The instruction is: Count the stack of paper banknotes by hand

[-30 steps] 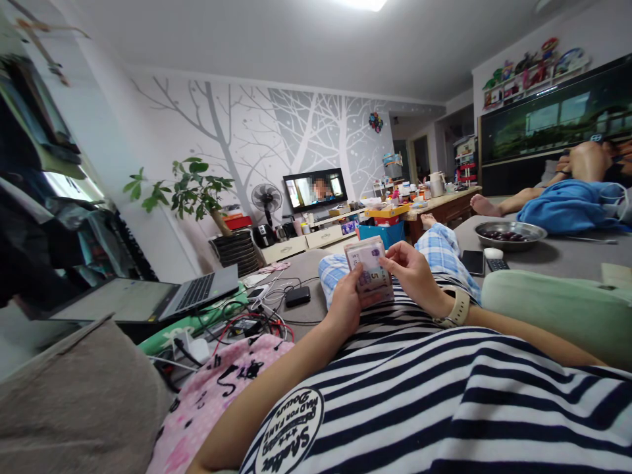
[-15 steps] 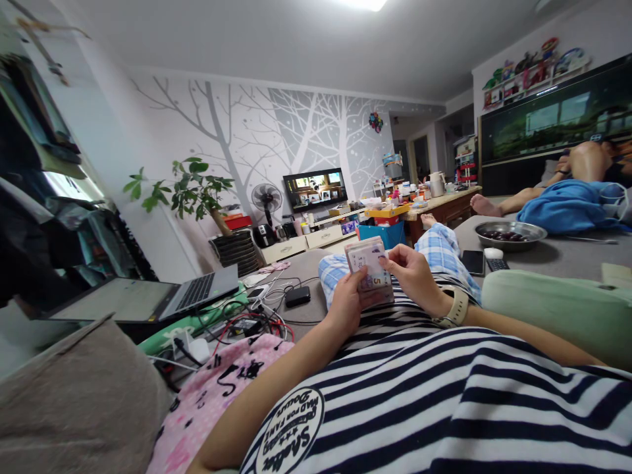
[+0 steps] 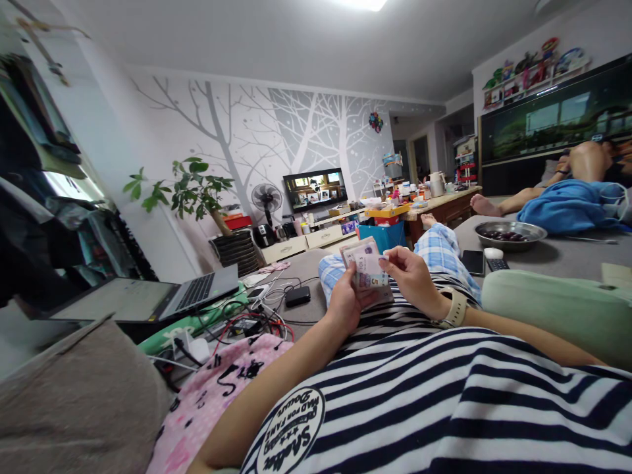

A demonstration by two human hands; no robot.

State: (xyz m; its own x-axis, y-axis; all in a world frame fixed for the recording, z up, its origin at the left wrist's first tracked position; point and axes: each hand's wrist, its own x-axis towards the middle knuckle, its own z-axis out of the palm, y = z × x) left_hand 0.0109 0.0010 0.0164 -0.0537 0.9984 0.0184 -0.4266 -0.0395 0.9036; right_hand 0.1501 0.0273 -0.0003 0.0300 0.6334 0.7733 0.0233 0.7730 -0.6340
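Observation:
A stack of banknotes (image 3: 368, 266), pale purple with a 5 printed on the front one, is held up above my lap. My left hand (image 3: 344, 301) grips the stack from the left, its thumb lying across the face of the notes. My right hand (image 3: 409, 271) pinches the right edge of the front banknote between thumb and fingers. That note sits askew from the others. A light-coloured watch (image 3: 455, 308) is on my right wrist. Some notes lower in the stack show beneath, near my striped shirt (image 3: 444, 395).
An open laptop (image 3: 197, 289), tangled cables and a black box (image 3: 297, 296) lie to the left. On the right are a phone (image 3: 473, 262), a remote (image 3: 496, 262), a metal bowl (image 3: 511, 245) of dark fruit and a green cushion (image 3: 553, 313). Another person's legs (image 3: 513, 201) rest beyond.
My left hand and the stack have shifted slightly left. The front banknote now stands more apart from the others, its right edge still in my right fingers.

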